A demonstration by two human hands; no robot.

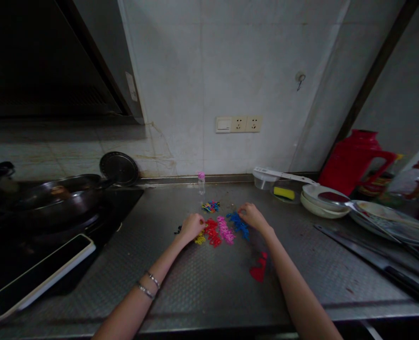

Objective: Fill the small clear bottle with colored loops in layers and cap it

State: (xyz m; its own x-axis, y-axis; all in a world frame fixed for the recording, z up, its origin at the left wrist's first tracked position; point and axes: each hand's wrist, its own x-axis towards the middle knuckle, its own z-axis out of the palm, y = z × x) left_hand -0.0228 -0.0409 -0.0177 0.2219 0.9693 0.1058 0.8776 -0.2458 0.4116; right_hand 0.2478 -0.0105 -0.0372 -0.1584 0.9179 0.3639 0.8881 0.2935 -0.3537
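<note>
Small coloured pieces, perhaps little rubber bands, lie sorted by colour on the metal counter. My left hand (192,226) is closed in a pinch between the yellow pile (200,239) and the red pile (213,233); what its fingertips hold is too small to tell. It partly covers a black pile (177,230). My right hand (253,216) pinches at the top of the blue pile (240,225), its fingertip contents hidden. A pink pile (226,230) sits between red and blue. Behind them lie a mixed-colour heap (210,206) and a clear little bottle with a pink top (201,183).
A red cut-out piece (259,268) lies near my right forearm. Leftward are a phone (42,271) and a pan (60,198) on the stove. Rightward stand a yellow sponge (283,192), stacked bowls (324,202), a red jug (354,163) and a long knife (365,257).
</note>
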